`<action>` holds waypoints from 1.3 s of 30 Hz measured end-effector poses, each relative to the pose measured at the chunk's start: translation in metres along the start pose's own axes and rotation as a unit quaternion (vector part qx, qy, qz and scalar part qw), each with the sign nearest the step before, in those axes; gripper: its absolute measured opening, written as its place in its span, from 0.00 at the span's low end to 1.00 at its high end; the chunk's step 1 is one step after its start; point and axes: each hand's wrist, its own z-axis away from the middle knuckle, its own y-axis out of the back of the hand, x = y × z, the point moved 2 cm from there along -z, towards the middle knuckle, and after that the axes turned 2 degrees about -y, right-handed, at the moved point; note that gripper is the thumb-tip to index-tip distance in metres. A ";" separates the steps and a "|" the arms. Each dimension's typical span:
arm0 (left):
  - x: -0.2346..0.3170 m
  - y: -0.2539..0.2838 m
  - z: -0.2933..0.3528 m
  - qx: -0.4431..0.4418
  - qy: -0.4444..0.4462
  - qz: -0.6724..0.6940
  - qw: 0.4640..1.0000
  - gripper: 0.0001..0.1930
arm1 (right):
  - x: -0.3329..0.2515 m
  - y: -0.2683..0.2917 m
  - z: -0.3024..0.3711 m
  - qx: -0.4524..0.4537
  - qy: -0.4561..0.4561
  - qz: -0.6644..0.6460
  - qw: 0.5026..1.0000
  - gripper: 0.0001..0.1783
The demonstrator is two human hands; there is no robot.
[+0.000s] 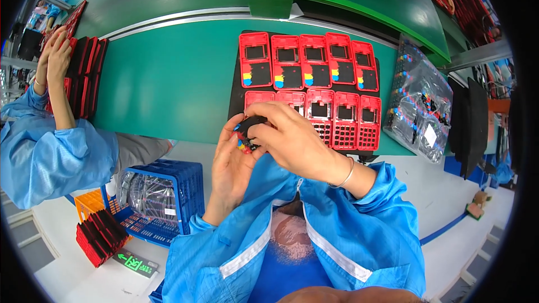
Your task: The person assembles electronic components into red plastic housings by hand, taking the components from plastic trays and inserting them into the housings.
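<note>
Both my hands meet over the near left corner of a black tray. Between their fingers is a small black piece with blue, yellow and red bits at its edge; the fingers cover much of it. My left hand is closed around its left side, palm turned up. From the right, my right hand pinches it from above. On the tray lie two rows of red handheld casings. The back-row casings have a black window and a colour-patterned panel; the front-row casings have key holes, some hidden behind my right hand.
A clear plastic bag of coloured button parts lies right of the tray. A green raised shelf spans the back. At left, a co-worker's hands are near stacked red casings. A blue crate stands below the table.
</note>
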 end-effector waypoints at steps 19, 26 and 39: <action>0.008 0.063 0.033 0.081 0.006 -0.123 0.989 0.21 | -0.002 -0.046 0.050 -0.011 0.106 0.273 0.956 0.16; 0.009 0.061 0.032 0.080 0.008 -0.120 0.990 0.21 | -0.013 -0.042 0.050 -0.005 0.078 0.281 0.957 0.24; 0.012 0.063 0.035 0.083 0.001 -0.142 0.986 0.20 | -0.002 -0.054 0.035 -0.046 0.021 0.307 0.950 0.25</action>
